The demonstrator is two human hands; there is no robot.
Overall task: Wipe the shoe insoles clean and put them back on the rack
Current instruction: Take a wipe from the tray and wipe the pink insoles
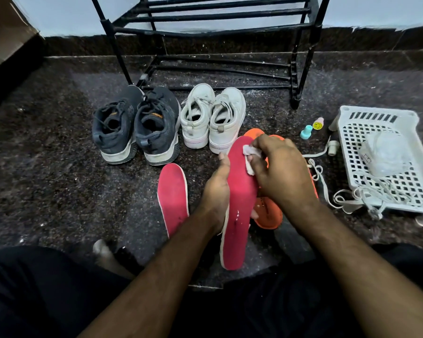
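Above the floor (59, 167), left hand (216, 189) gripping red insole (239, 191) — right hand (279, 172) pinching white wipe (249, 152)

floor (59, 167): speckled polished stone | basket (366, 113): white perforated plastic

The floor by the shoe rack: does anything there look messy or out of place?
Yes. White shoelaces lie loose and tangled on the floor, trailing over the edge of the white basket. Pale dust and specks are scattered across the dark floor under the rack.

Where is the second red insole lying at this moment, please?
The second red insole lies flat on the floor left of the left hand, just in front of the dark sneakers.
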